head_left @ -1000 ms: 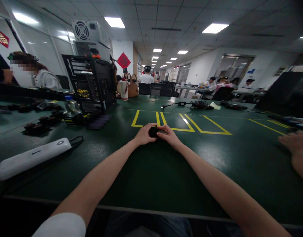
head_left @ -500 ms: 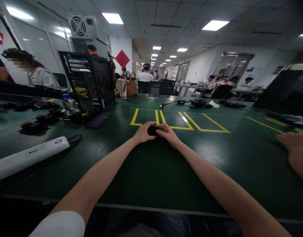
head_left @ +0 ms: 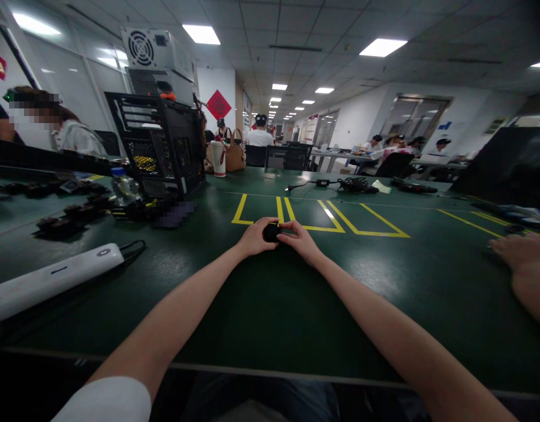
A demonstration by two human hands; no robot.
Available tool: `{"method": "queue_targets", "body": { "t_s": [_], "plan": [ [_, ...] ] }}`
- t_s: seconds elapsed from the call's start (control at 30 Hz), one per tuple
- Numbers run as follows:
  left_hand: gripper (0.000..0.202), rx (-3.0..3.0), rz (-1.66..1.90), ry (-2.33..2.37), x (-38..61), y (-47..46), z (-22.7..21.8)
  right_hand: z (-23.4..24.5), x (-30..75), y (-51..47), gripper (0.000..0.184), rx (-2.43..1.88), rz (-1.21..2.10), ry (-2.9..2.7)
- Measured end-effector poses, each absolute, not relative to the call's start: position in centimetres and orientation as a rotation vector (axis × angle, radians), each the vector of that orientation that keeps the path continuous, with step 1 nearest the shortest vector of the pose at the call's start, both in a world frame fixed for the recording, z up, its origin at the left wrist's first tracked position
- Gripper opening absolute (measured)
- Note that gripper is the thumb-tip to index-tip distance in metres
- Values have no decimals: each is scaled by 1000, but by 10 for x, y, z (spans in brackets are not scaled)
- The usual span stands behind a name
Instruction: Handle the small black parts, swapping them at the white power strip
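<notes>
Between my two hands is a small black object (head_left: pixel 271 232), too dark to make out its kind. My left hand (head_left: pixel 255 237) curls around its left side, thumb below and fingers over the top. From the right, my right hand (head_left: pixel 300 239) pinches its edge with thumb and fingertips. Both hands are over the green tabletop (head_left: pixel 270 305), close to yellow tape outlines (head_left: pixel 309 227) marked on it. Whether the object rests on the table or is held just above it, I cannot tell.
At left lie a white power strip (head_left: pixel 59 280), several black parts (head_left: pixel 65 227), a water bottle (head_left: pixel 124 186) and an open computer case (head_left: pixel 160 146). Behind are a cup (head_left: pixel 218 158) and coiled cables (head_left: pixel 355 184). Another person's hand (head_left: pixel 522 252) is at right.
My hands and the black object stay practically in place. The other person's hand at the right edge has shifted slightly.
</notes>
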State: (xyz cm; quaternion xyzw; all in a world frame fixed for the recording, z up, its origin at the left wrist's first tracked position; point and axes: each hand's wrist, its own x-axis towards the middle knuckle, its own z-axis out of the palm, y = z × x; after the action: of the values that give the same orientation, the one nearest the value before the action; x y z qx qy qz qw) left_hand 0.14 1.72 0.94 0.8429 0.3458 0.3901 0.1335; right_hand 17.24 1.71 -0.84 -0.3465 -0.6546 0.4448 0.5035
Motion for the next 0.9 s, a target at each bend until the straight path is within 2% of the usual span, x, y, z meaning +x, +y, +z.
{"method": "queue_targets", "body": {
  "t_s": [0.1,0.4,0.6,0.77,0.9],
  "plan": [
    [60,2438,1136,1005,2,17,9,-9,171,20,31,-888,1046,-1568],
    [60,2421,1113,1030,1,15,11,-6,170,15,40,-842,1100,-1578],
    [60,2431,1132,1016,2,17,10,-5,168,15,27,-902,1037,-1554],
    [60,2428,1121,1017,2,15,10,-6,168,19,39,-889,1088,-1555],
    [60,2428,1122,1011,1,14,11,-8,170,18,40,-833,1116,-1573]
  ]
}}
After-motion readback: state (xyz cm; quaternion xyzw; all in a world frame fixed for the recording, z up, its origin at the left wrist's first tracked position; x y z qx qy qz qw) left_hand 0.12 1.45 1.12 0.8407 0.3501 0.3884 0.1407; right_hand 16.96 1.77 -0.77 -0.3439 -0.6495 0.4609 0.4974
